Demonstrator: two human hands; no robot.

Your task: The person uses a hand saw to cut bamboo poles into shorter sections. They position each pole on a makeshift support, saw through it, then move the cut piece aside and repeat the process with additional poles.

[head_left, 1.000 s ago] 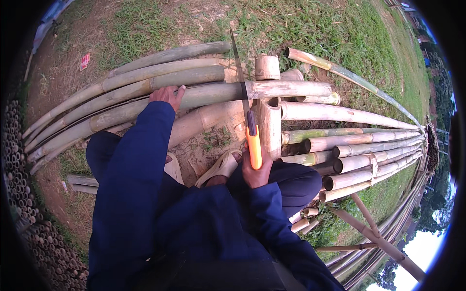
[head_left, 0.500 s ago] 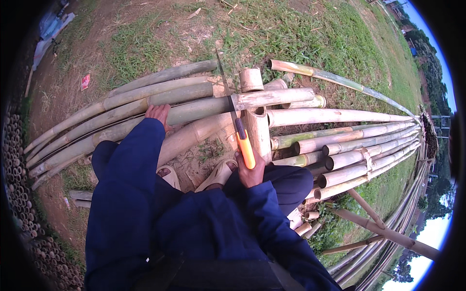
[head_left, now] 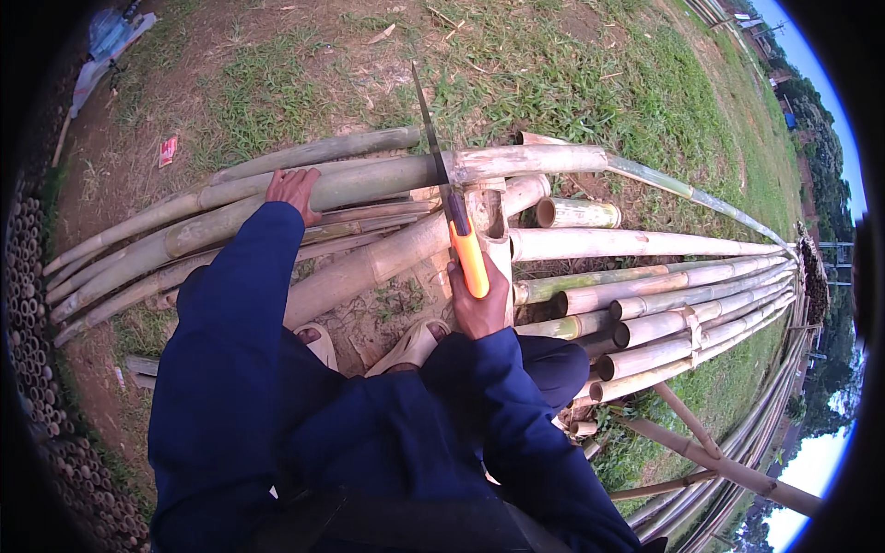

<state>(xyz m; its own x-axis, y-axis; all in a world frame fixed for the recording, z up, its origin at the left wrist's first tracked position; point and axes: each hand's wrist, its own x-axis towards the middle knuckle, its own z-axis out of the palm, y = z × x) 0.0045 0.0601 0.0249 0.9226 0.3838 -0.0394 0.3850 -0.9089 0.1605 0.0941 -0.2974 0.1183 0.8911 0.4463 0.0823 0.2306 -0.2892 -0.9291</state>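
Note:
My left hand (head_left: 295, 194) grips a thick bamboo pole (head_left: 378, 182) from above, fingers curled over it. The pole runs from the left across to a pale end section at the right. In my right hand (head_left: 481, 300) is a hand saw (head_left: 470, 260) with an orange and black handle, held near me. Its dark, narrow blade points away and crosses the pole at the edge of the pale section. Beneath the pole, close to the blade, stands a notched bamboo support (head_left: 489, 219). A thick slanting bamboo (head_left: 369, 263) lies on the near side.
Several cut bamboo poles (head_left: 645, 244) lie at the right, their open ends toward me. A short bamboo piece (head_left: 578, 213) rests beyond the support. Another pole (head_left: 318, 152) lies beyond the gripped one. Stacked bamboo ends (head_left: 41, 359) line the far left. My sandalled feet are below.
The gripped pole has shifted away from me, and my left hand went with it. It now hides the short upright bamboo piece seen before. The saw has moved slightly farther away too.

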